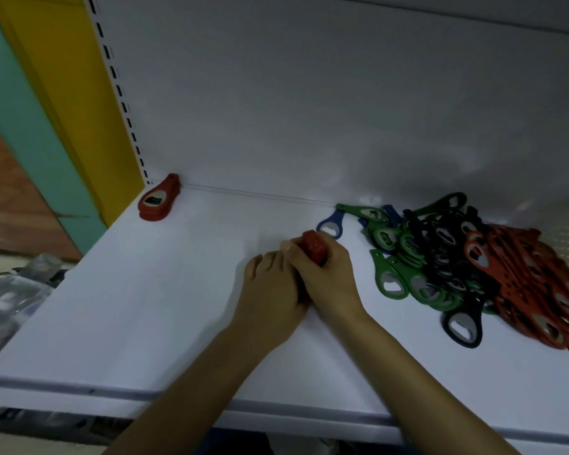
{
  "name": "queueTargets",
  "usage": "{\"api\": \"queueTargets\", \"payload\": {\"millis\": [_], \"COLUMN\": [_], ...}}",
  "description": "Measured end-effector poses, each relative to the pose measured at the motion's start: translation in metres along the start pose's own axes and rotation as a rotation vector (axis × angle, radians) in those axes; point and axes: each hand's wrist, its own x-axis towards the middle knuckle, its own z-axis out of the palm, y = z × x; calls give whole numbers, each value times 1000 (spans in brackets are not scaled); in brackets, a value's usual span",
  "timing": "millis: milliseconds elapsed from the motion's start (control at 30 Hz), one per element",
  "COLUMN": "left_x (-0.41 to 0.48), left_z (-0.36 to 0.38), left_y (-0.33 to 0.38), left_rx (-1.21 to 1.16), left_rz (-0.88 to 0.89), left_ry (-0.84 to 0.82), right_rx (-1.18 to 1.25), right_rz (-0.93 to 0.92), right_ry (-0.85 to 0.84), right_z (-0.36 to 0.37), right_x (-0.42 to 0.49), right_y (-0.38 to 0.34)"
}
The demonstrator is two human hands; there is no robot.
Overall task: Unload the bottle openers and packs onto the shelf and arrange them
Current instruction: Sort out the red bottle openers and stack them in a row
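**Squaring up a red stack at mid-shelf**

Two bare forearms are entering from the bottom edge and meeting just below frame centre. The right hand (327, 277) is curling round a stack of red openers (313, 246), its fingers wrapping the far side. The left hand (270, 290) is pressing in against the right one with its fingers bent. Whether it is actually gripping the stack I cannot tell, as the lower end is hidden between the palms.

My reading: this is an aligning step. It is best done by tapping the edges flush against the shelf (138, 307) and squeezing evenly, so the thin pieces are not fanning out. The stack can then be set down flat beside the finished red stack (160, 198) in the back corner, upper left of the shelf.

Outward to the right, a loose pile of openers (457, 264) is sprawling in green, black and orange-red. These are flat, teardrop-shaped plastic pieces with metal insets and thin tails, and they are tangling. One blue opener (330, 224) is lying just behind the hands. The shelf surface is smooth, matte white. Clear plastic packs (14, 290) are sitting at the far left edge, blurred.
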Motion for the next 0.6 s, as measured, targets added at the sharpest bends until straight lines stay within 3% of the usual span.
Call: {"api": "queueTargets", "payload": {"millis": [133, 233, 367, 500, 600], "left_x": [0, -1, 2, 9, 16], "left_z": [-3, -6, -31, -54, -64], "left_y": [3, 1, -18, -52, -71], "left_rx": [26, -62, -453, -165, -178], "left_rz": [23, 19, -28, 145, 174], "left_ry": [13, 0, -96, -101, -131], "right_rx": [155, 290, 53, -87, -314], "right_rz": [87, 160, -1, -104, -229], "right_ry": [74, -9, -385, -533, -582], "right_z": [1, 0, -28, -40, -26], "right_x": [3, 2, 13, 30, 42], "right_y": [0, -3, -21, -45, -59]}}
